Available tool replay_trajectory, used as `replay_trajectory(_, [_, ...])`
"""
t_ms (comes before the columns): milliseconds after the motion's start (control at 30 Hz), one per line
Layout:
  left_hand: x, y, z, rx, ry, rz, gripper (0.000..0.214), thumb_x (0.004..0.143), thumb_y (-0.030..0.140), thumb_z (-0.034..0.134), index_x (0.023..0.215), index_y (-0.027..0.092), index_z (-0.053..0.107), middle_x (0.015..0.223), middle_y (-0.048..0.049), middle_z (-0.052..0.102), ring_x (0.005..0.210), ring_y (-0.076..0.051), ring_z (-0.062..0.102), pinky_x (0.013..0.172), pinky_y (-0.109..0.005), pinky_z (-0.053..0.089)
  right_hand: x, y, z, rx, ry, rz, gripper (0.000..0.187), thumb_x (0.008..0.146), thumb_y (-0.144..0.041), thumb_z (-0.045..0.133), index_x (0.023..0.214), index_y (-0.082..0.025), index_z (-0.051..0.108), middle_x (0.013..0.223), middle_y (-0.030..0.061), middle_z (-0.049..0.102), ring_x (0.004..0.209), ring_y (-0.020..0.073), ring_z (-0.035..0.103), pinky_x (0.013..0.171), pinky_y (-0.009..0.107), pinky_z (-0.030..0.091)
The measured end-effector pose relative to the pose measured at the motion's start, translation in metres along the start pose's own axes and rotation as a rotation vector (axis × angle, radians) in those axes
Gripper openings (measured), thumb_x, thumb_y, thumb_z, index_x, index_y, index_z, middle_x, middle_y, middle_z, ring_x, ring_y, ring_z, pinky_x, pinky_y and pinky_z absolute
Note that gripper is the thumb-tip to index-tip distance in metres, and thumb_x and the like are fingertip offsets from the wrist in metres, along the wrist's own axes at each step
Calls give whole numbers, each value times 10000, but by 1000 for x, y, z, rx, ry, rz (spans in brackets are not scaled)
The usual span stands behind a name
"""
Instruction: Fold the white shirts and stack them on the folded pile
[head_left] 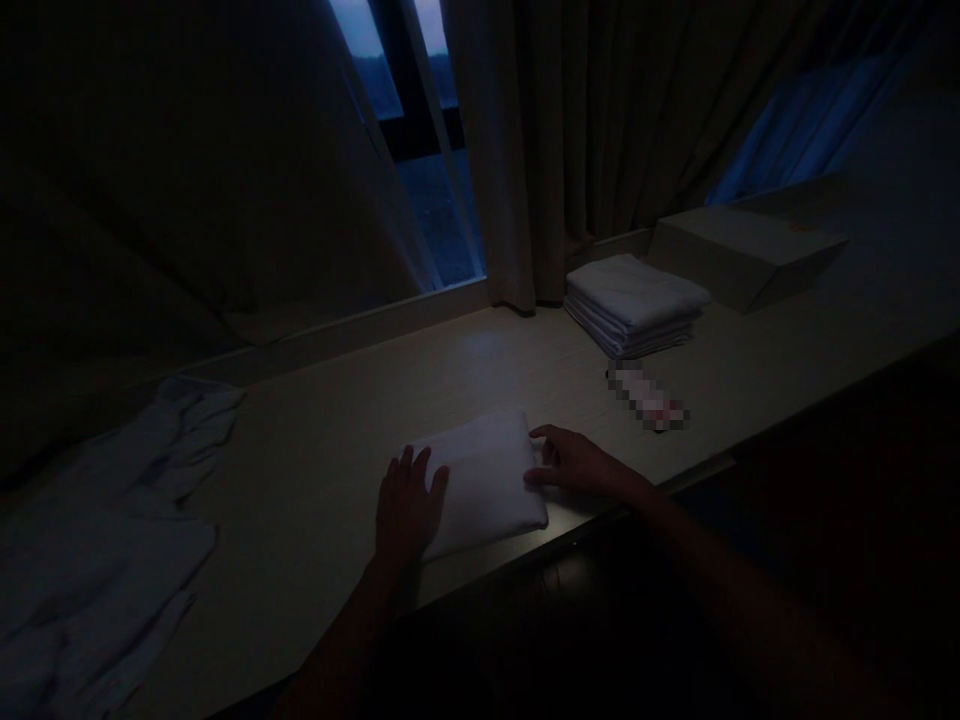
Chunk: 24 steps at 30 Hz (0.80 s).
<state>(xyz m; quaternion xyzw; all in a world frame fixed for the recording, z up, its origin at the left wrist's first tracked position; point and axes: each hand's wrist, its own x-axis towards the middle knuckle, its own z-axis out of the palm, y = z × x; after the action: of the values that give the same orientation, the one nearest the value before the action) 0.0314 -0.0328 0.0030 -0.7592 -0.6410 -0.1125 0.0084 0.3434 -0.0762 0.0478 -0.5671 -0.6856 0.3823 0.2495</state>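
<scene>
A folded white towel (487,480) lies on the pale wooden counter (315,470) near its front edge. My left hand (406,505) rests flat on the towel's left side, fingers stretched out. On the towel's right edge sits my right hand (576,465), with its fingers extended and touching the cloth. Neither hand holds anything.
A stack of folded white towels (634,303) sits at the back right, beside a low box (742,255). A small blurred item (646,397) lies in front of the stack. Loose white cloths (105,520) are heaped at the left. Curtains (570,140) and a window stand behind. The room is dim.
</scene>
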Motion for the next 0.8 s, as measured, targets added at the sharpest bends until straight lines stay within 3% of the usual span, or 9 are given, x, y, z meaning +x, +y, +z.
replay_trajectory(133, [0,-1,0,16,-8,16,600,919,554,300,1399,215,425,1518,-96,365,1419,-288,278,1147,-497,233,-2,0,13,-163,-104,0,1029,568,-442,846,1442,-217,352,1367,137,488,1198,303,503,961,398,399])
replay_trajectory(367, [0,-1,0,29,5,32,612,921,554,293,1388,187,439,1509,-124,374,1415,-285,286,1151,-486,219,2,2,11,-181,-162,20,1115,546,-438,852,1471,-184,284,1425,158,427,1238,310,478,996,412,392])
replay_trajectory(467, [1,1,-1,25,11,17,622,918,560,294,1390,182,441,1510,-131,369,1412,-299,289,1145,-495,224,9,-7,12,-213,-45,-27,930,669,-500,771,1429,-155,360,1418,165,435,1270,293,450,1027,403,379])
replay_trajectory(567, [0,3,-3,6,25,-8,642,913,569,296,1396,170,437,1517,-137,357,1416,-314,275,1142,-500,222,23,-25,28,-346,188,-73,691,892,-477,537,1438,-100,344,1492,198,339,1395,299,278,1116,453,265])
replay_trajectory(667, [-3,5,-4,-23,33,-29,660,910,575,302,1405,156,421,1521,-141,348,1422,-317,259,1149,-498,203,38,-39,58,-470,239,-107,746,927,-545,427,1469,-54,280,1556,204,187,1452,324,75,1158,510,143])
replay_trajectory(800, [-6,7,-2,-132,53,-66,652,900,577,339,1396,165,435,1524,-126,350,1431,-307,244,1160,-487,187,45,-35,92,-567,223,-71,834,917,-647,323,1478,-34,260,1559,198,174,1453,323,38,1167,515,91])
